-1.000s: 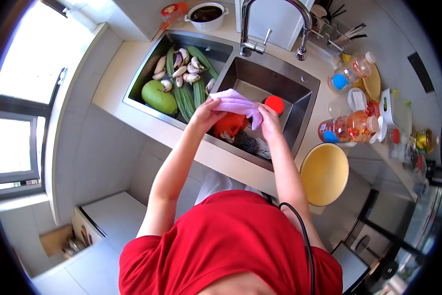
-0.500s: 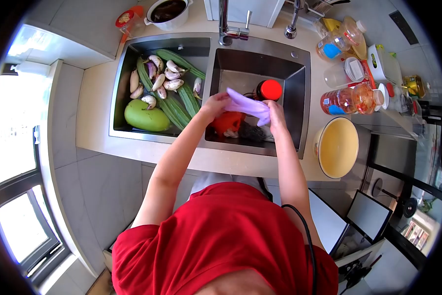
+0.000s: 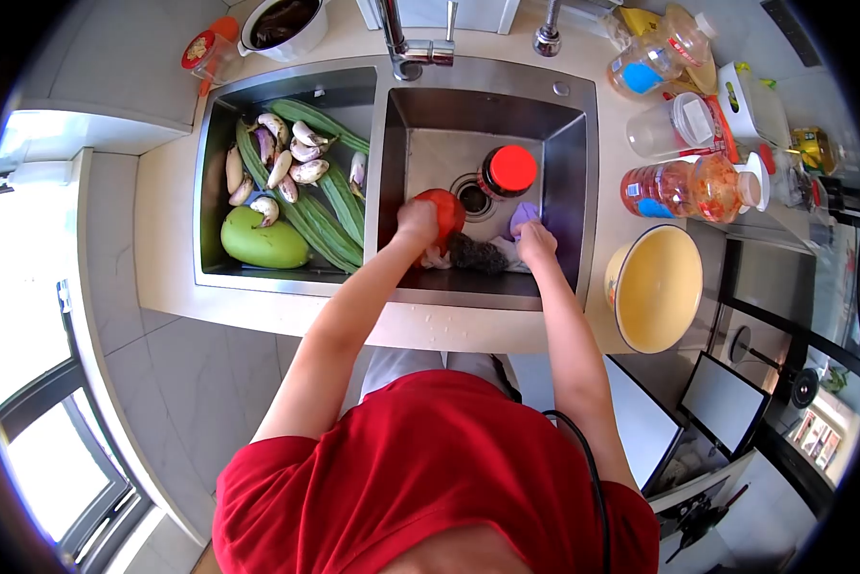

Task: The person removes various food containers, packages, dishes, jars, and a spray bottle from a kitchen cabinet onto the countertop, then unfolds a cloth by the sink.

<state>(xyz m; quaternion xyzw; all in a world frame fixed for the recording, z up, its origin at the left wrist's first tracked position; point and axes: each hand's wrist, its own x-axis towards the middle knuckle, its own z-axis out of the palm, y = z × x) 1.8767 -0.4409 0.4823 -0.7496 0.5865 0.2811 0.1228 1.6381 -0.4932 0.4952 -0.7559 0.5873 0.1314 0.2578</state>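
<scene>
In the right basin (image 3: 487, 113), my right hand (image 3: 535, 243) is closed around a bunched purple cloth (image 3: 523, 216). My left hand (image 3: 418, 222) is at the red-orange item (image 3: 441, 212) on the basin's left side, its fingers partly hidden against it. Between the two hands lies a dark mesh-like scrubber (image 3: 478, 254) with whitish material beside it. A jar with a red lid (image 3: 512, 169) stands near the drain (image 3: 472, 195). The left basin (image 3: 205, 191) holds long ridged green gourds (image 3: 306, 218), several pale purple eggplants (image 3: 279, 170) and a round green fruit (image 3: 263, 241).
The faucet (image 3: 409, 53) rises behind the basins. A yellow bowl (image 3: 658, 289) sits at the counter's right edge, near bottles of red contents (image 3: 683, 188) and a clear container (image 3: 661, 129). A white pot (image 3: 286, 29) and a small jar (image 3: 210, 55) are back left.
Both hands have gone down into the right basin. The purple cloth, earlier stretched between them, is now bunched in my right hand; my left hand has let it go and reached the red-orange item.
</scene>
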